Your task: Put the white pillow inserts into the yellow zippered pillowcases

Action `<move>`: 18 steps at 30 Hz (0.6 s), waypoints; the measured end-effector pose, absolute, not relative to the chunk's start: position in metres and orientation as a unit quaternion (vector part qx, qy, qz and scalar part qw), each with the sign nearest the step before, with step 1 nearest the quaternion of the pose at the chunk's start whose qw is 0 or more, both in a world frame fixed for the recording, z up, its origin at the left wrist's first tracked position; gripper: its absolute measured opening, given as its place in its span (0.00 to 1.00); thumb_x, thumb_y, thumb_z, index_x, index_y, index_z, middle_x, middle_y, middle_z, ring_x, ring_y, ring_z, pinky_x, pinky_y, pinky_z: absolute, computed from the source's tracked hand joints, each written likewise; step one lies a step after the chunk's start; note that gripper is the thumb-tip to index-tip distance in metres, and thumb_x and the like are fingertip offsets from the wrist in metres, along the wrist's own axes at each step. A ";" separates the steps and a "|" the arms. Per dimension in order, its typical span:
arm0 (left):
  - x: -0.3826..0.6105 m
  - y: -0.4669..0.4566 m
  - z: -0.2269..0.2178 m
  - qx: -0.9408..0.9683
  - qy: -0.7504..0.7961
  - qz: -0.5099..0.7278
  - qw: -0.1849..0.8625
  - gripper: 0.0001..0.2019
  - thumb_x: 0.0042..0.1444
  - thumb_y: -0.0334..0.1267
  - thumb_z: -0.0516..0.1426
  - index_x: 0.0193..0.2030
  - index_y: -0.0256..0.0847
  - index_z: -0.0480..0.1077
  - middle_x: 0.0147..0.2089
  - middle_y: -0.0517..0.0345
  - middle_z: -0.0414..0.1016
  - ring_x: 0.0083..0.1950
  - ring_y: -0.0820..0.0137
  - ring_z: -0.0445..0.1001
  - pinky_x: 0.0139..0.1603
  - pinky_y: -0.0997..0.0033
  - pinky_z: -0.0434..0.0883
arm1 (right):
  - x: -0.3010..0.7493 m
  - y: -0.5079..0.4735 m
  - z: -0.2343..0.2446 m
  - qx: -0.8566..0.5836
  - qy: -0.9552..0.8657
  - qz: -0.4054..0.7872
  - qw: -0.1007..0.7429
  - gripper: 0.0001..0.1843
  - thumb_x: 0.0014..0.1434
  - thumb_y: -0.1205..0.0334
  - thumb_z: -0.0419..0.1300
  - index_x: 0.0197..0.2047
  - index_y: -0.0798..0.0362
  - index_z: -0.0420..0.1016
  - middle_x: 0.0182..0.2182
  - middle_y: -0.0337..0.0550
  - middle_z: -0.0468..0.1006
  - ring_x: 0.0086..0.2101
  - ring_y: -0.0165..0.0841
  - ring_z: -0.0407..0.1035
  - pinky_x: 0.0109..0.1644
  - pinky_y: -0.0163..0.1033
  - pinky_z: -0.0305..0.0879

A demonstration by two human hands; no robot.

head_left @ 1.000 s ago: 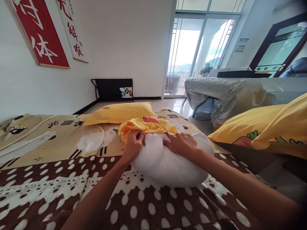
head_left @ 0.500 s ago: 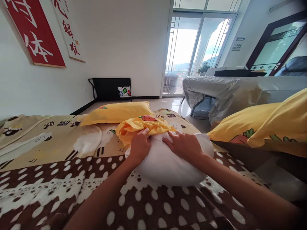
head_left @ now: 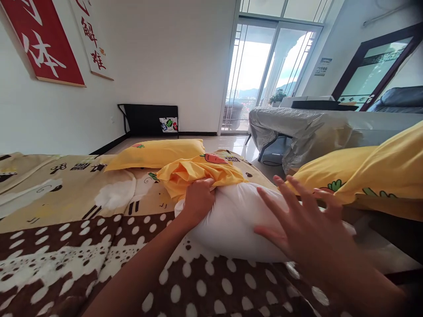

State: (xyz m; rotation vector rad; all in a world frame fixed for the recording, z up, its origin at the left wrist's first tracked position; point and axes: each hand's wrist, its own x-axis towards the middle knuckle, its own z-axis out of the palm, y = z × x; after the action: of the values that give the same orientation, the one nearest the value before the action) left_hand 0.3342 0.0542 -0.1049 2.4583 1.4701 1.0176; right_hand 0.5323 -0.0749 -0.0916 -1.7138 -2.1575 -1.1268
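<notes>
A white pillow [head_left: 238, 224] lies on the patterned blanket [head_left: 82, 251] in front of me, its far end inside a bunched yellow pillowcase [head_left: 198, 171] with a carrot print. My left hand [head_left: 200, 200] is closed on the pillowcase's edge where the cloth meets the white pillow; its fingertips are partly hidden. Over the pillow's right part, my right hand [head_left: 307, 220] is raised with fingers spread, holding nothing. That hand covers some of the pillow's right side, and whether it touches the pillow I cannot tell.
Behind the pillowcase lies a yellow pillow [head_left: 158, 152]. More yellow carrot-print pillows [head_left: 380, 171] are at the right. A plastic-covered table [head_left: 297, 121] stands by the sliding glass door [head_left: 254, 75], and a black folded item [head_left: 148, 119] leans against the wall.
My right hand has let go of the area at the pillowcase edge and moved right and nearer, its fingers spreading. More of the white pillow shows on the right. My left hand keeps its hold.
</notes>
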 end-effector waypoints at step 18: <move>0.367 0.047 -0.090 0.885 0.365 0.288 -0.001 0.13 0.54 0.30 0.49 0.44 0.37 0.69 0.44 0.48 0.71 0.48 0.59 0.69 0.45 0.64 0.69 | 0.520 0.006 -0.098 -0.661 -0.721 -0.202 -0.055 0.35 0.60 0.36 0.41 0.46 0.61 0.70 0.37 0.60 0.75 0.35 0.48 0.70 0.35 0.44 0.58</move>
State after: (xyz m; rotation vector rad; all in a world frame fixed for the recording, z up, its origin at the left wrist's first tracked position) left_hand 0.3674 0.0472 -0.0899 2.7822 1.1481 0.9041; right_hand 0.5205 0.0062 -0.0984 -2.1516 -2.3478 -0.6569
